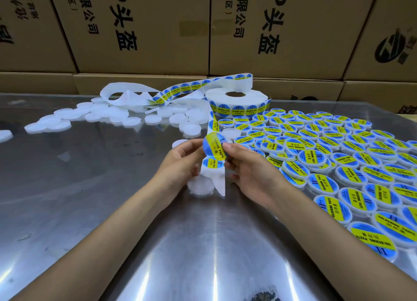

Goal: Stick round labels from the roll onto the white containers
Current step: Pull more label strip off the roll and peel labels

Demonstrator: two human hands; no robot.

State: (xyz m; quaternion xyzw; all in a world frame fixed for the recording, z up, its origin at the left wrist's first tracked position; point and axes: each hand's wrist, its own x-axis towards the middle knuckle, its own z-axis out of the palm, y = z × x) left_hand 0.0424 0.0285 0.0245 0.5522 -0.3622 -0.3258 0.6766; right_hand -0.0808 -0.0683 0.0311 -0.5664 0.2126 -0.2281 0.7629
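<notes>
Stacked cardboard boxes (140, 25) with black printed characters form the back wall. In front, a polished stainless-steel table (90, 210), glossy, streaked with glare.

Right side of the table: dense field of labelled containers (327, 165), flat round white pots, each topped with a blue-and-yellow "SOLDERING PASTE" sticker. Far left: loose pile of bare white containers (108, 116), matte, disc-shaped, some overlapping.

Label roll (237, 102) lies flat at the back centre, cardboard core up, stickers around its outer face. A strip of white backing paper (216, 179) runs from it down to the hands; spent backing loops and curls behind the roll to the left.

Both forearms reach in from the bottom edge, bare, converging mid-table just above the surface.

Left hand (180, 163): fingers curled around the strip's left side, thumb up near the sticker. What else sits in the palm I cannot tell; a blank white pot (200, 188) shows just below it.

Right hand (250, 172): thumb and forefinger pinch the right edge of one round label (213, 146), glossy, half-lifted off the backing, face towards the camera. Remaining fingers loosely curled underneath.
</notes>
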